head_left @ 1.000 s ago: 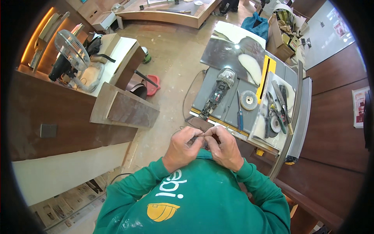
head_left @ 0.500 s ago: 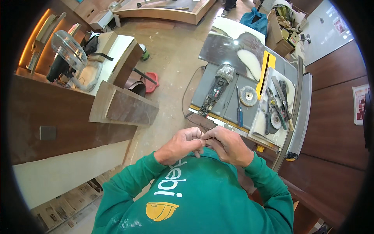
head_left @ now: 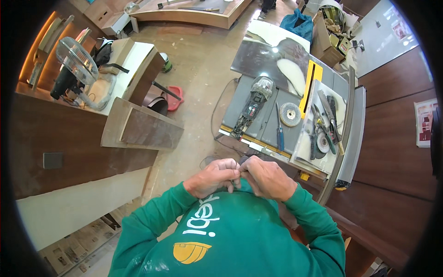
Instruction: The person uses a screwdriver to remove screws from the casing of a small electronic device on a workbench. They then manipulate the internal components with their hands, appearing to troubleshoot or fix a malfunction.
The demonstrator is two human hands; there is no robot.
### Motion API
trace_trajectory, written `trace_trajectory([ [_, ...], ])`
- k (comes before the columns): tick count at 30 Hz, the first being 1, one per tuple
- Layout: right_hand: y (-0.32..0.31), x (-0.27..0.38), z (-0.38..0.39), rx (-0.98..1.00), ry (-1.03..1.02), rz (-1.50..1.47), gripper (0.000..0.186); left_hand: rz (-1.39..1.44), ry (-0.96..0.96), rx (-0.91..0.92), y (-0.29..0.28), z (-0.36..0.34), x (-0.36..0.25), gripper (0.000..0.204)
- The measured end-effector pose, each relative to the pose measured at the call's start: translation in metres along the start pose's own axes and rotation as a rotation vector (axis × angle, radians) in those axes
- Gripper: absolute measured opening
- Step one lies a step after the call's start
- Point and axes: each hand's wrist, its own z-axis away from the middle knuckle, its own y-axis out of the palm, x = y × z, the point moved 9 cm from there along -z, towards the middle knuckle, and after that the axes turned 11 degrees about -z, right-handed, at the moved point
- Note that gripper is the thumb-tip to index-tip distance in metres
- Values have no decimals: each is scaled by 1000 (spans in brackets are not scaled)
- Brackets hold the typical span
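We have our left hand and right hand pressed together fingertip to fingertip just above our green sweater, both pinched shut on a small item too tiny to identify, sitting dead centre between them. At 12 to 1 o'clock the grey workbench edge runs just beyond our knuckles, carrying an angle grinder, screwdriver and grinding disc. Open floor at 11 o'clock; wooden counter closes off 9 o'clock.
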Motion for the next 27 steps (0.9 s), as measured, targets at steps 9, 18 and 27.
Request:
trace_trajectory([
  [9, 31, -81, -11, 158, 209, 123, 33, -94, -44, -267, -48, -33, 46, 24],
  [18, 17, -96, -29, 19, 193, -114, 22, 124, 123, -300, -64, -54, 68, 28],
  [27, -71, -204, 13, -509, 392, 366, 13, 116, 196, -459, -67, -38, 37, 21],
])
